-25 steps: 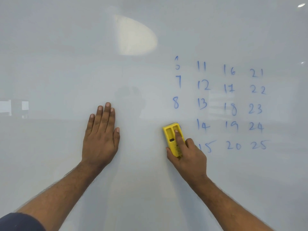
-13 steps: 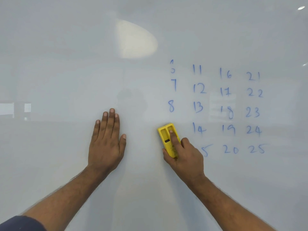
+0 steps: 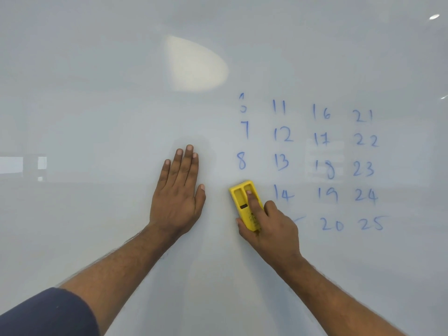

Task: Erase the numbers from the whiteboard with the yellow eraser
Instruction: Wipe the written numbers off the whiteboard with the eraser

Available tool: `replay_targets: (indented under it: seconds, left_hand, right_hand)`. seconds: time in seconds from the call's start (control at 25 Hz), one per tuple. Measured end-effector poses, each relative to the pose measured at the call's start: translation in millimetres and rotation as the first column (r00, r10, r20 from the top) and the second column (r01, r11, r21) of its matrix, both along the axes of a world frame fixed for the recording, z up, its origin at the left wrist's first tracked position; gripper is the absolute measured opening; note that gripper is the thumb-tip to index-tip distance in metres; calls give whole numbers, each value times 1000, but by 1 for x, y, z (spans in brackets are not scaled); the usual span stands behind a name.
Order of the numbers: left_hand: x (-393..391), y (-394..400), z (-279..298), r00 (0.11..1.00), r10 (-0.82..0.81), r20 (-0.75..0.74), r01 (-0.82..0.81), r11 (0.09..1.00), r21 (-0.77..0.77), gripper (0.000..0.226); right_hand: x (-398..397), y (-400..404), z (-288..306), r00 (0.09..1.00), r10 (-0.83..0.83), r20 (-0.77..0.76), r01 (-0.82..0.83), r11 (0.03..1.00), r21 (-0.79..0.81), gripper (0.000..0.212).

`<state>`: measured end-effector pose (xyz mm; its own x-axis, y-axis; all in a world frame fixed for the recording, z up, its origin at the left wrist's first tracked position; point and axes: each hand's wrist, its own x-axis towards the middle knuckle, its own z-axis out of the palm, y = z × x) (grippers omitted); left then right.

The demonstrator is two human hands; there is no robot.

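The whiteboard fills the view. Blue handwritten numbers stand in several columns on its right half; the leftmost column shows a smudged remnant, a 7 and an 8, and the number left of 20 is reduced to a short stroke beside my knuckles. My right hand presses the yellow eraser flat on the board just left of the 14, with the index finger laid along its back. My left hand lies flat on the board with fingers together, a short gap left of the eraser, holding nothing.
A bright oval light reflection sits on the board above the hands. Faint room reflections show at the left edge. A dark sleeve covers my left upper arm at the bottom left.
The 15 beside my right hand has been wiped down to a short stroke. My left hand has come closer to the eraser. The view has drifted, so the numbers sit a little lower.
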<state>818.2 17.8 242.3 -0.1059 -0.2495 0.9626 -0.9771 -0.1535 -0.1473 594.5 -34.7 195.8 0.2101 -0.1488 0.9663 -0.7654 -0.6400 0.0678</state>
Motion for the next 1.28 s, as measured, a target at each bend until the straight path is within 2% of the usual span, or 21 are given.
replay_targets:
  seconds: [0.2, 0.28, 0.52, 0.76, 0.84, 1.0, 1.2, 1.28]
  left_hand:
    - [-11, -8, 24, 1000, -13, -21, 12, 1000, -16, 66]
    - [-14, -9, 30, 1000, -9, -27, 9, 1000, -28, 66]
    - [-18, -14, 42, 1000, 7, -15, -8, 999, -36, 66]
    - [-11, -11, 44, 998, 52, 43, -51, 998, -30, 67]
    - [-10, -11, 44, 997, 55, 49, -54, 998, -25, 67]
    - [-5, -6, 45, 994, 84, 72, -84, 996, 0, 68]
    - [-8, -3, 49, 994, 84, 75, -85, 996, 2, 68]
    - [-12, -6, 49, 995, 75, 66, -74, 997, -13, 68]
  right_hand:
    - [-4, -4, 37, 990, 3, 138, -7, 1000, 28, 63]
    - [2, -1, 47, 989, 12, 144, -18, 999, 34, 64]
    - [-12, -5, 38, 998, 2, -61, -6, 998, -65, 62]
    - [3, -4, 87, 996, 11, 87, -9, 1000, -23, 65]
    - [8, -1, 86, 998, 16, 60, -13, 999, -41, 65]
    - [-7, -6, 67, 996, -9, -88, 1, 995, -95, 60]
    - [-9, -8, 103, 996, 12, 86, -12, 1000, 0, 63]
    - [2, -3, 112, 994, 10, 109, -12, 1000, 16, 65]
